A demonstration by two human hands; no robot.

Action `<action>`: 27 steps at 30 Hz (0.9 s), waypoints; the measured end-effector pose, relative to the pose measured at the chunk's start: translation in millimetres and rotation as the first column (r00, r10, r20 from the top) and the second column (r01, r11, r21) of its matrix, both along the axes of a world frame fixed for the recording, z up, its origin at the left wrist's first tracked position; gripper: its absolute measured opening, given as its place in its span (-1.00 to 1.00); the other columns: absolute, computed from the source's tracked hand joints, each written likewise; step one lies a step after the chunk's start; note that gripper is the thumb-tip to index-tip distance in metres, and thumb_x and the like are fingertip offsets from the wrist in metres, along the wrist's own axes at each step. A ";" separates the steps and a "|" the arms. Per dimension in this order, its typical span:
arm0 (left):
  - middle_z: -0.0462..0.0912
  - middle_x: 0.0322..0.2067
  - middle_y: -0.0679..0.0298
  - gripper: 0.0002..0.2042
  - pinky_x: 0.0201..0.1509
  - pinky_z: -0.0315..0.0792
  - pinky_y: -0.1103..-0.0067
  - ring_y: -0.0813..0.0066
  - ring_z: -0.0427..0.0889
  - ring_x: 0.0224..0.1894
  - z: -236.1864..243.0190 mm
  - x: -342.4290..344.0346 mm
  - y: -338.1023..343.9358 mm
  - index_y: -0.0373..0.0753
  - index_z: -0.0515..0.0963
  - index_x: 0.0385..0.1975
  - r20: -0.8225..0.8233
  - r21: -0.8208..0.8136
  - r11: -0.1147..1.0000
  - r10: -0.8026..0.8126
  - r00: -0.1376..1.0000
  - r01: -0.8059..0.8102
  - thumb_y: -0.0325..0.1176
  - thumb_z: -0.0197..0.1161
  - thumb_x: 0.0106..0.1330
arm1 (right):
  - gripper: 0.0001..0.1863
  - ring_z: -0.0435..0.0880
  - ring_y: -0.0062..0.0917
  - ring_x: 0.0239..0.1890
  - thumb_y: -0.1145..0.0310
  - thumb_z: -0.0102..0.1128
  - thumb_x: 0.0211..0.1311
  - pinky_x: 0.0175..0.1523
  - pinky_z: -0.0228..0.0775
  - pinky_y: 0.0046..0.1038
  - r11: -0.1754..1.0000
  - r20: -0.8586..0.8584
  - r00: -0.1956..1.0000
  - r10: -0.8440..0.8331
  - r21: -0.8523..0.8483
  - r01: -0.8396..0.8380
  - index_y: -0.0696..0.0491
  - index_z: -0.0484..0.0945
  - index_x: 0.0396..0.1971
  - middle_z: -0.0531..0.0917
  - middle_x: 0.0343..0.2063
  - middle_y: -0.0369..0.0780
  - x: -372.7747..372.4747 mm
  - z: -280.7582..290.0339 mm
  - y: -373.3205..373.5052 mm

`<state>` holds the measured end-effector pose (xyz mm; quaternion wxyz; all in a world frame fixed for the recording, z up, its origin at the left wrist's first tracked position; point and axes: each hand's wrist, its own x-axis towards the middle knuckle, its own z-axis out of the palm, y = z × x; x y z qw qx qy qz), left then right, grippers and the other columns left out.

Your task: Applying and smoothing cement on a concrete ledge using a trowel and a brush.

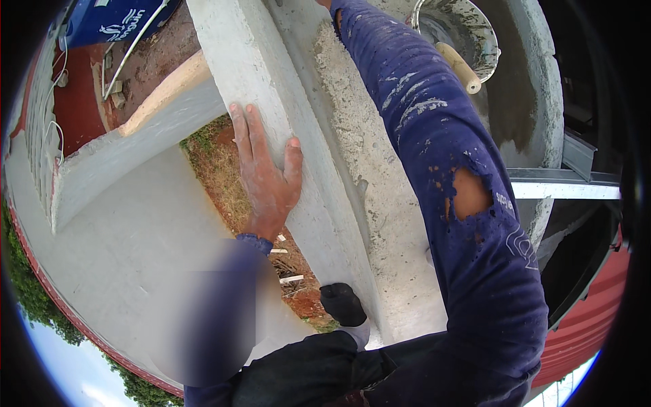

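Observation:
My left hand [270, 173] rests on the edge of a grey cement-coated wall top [254, 74], its fingers stretched out and its thumb apart; it holds nothing. Grey dust covers its skin. My right arm, in a torn, paint-spotted blue sleeve [441, 129], reaches far forward. Only a sliver of skin of my right hand [324, 3] shows at the top edge, so its fingers and anything in them are hidden. Beside that arm stands a metal bucket [487, 47] with wet grey mix inside. A pale cylindrical handle [461, 69] lies against the bucket's near side.
Rough concrete [400, 251] runs along the wall top's right side. My dark-covered foot [342, 304] is beside the wall. Left of it, bare earth [230, 176] shows far below. A metal bar [566, 191] crosses at right. A blue tank [108, 24] stands at upper left.

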<state>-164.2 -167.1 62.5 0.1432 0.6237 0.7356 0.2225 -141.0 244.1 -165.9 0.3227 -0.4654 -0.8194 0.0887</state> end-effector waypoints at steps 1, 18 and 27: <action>-0.08 0.51 -0.34 -0.23 0.52 0.10 0.07 -0.33 0.03 0.53 -0.3 -0.3 0.2 -0.47 0.02 0.50 0.010 0.001 1.000 0.016 1.000 -0.016 -0.26 0.20 0.40 | -0.75 0.69 -0.07 -0.18 0.24 0.13 0.25 -0.01 0.51 -0.05 0.995 -0.113 0.989 0.101 -0.002 -0.102 0.04 0.74 -0.32 0.71 -0.39 -0.02 6.2 -0.5 -12.5; -0.05 0.52 -0.25 -0.29 0.58 0.02 0.19 -0.14 -0.06 0.59 -9.7 3.2 -9.6 -0.38 0.05 0.51 -0.006 0.062 0.998 -0.001 1.000 0.001 -0.07 0.10 0.54 | -0.65 0.70 -0.48 -0.22 0.13 0.32 0.39 -0.01 0.50 -0.38 0.584 -0.321 0.927 -0.194 -0.797 -0.154 -0.07 0.70 0.08 0.79 -0.20 -0.22 187.1 116.6 -374.4; -0.05 0.52 -0.25 -0.23 0.55 0.09 0.18 -0.20 0.01 0.55 -18.4 -0.6 -11.2 -0.37 0.06 0.52 -0.152 0.098 0.993 -0.049 0.987 0.064 0.08 0.06 0.53 | -0.62 0.63 -0.57 -0.25 0.12 0.27 0.45 -0.04 0.49 -0.45 0.406 -0.300 0.910 -0.287 -0.898 -0.168 -0.08 0.61 0.17 0.74 -0.19 -0.25 274.8 119.9 -538.4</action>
